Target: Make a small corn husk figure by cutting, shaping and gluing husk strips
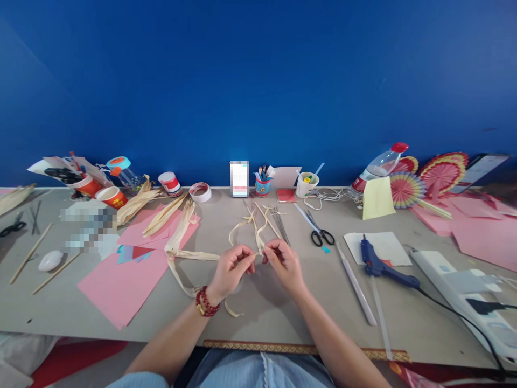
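Observation:
Both my hands meet over the middle of the grey table [283, 312]. My left hand [231, 269], with a red bead bracelet at the wrist, pinches a pale dried husk strip [255, 229] between thumb and fingers. My right hand [284, 262] grips the same bundle of strips from the other side. Loose ends of the strips fan out away from me above my fingers. A longer husk strip [183, 253] trails left from my left hand and curls under my wrist.
Pink paper sheets [121, 283] and husk leaves [163, 215] lie left. Black scissors [321, 234], a blue glue gun [383, 267], glue sticks [357, 291] and a white power strip [464, 293] lie right. Cups, a tape roll [200, 192], a bottle [377, 167] and paper fans [442, 172] line the blue wall.

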Tool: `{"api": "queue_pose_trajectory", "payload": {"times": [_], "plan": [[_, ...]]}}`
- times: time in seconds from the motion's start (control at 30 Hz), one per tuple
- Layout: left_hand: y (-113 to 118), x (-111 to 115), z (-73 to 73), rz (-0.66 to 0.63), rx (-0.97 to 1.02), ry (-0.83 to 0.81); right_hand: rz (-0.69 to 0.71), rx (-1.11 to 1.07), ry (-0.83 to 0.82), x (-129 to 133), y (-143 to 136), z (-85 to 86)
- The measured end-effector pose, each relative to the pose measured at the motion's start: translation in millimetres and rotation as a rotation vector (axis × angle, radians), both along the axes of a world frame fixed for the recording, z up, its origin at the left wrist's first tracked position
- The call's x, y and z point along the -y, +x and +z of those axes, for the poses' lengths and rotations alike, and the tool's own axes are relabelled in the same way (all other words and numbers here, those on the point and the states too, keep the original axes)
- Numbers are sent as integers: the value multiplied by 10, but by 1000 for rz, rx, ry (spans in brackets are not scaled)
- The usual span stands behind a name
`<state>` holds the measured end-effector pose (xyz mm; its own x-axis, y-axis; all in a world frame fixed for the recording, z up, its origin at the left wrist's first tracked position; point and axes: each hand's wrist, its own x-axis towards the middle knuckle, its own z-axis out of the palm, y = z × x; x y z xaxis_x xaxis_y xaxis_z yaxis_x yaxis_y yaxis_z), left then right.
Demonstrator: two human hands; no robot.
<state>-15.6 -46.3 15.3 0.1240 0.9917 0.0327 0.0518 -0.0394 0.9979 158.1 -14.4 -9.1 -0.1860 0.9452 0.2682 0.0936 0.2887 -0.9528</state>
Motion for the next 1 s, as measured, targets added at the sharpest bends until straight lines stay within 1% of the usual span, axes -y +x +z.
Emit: {"api": "queue_pose_trajectory", "payload": {"times": [0.07,0.13,0.23,0.33,0.47,0.57,0.63,0.7,0.77,0.8,0.93,1.0], "plan": [[2,2,4,3,-6,1,2,-3,-8,-1,0,-1],[7,0,3,19,-73,43,5,-9,-22,-5,2,-4],[18,-15,6,65,-251,207,19,-25,-47,-12,7,-19],[28,-32,15,97,-338,341,30,-47,-51,-16,6,-37],[23,-31,15,111,-428,417,26,-69,-51,-13,-3,-33],[14,-19,15,167,-539,479,23,-63,-59,-8,-5,-12],[12,-15,19,196,-605,499,23,-61,-59,-4,-4,0],[12,-17,22,215,-626,498,24,-67,-60,-3,-4,5],[13,-25,19,227,-559,472,31,-72,-64,-4,-3,2],[13,-31,15,220,-489,442,36,-70,-65,-5,-2,-1],[19,-56,-6,163,-112,217,65,-6,-43,-7,8,-8],[28,-66,-19,178,30,112,86,34,-39,0,9,-4]]}}
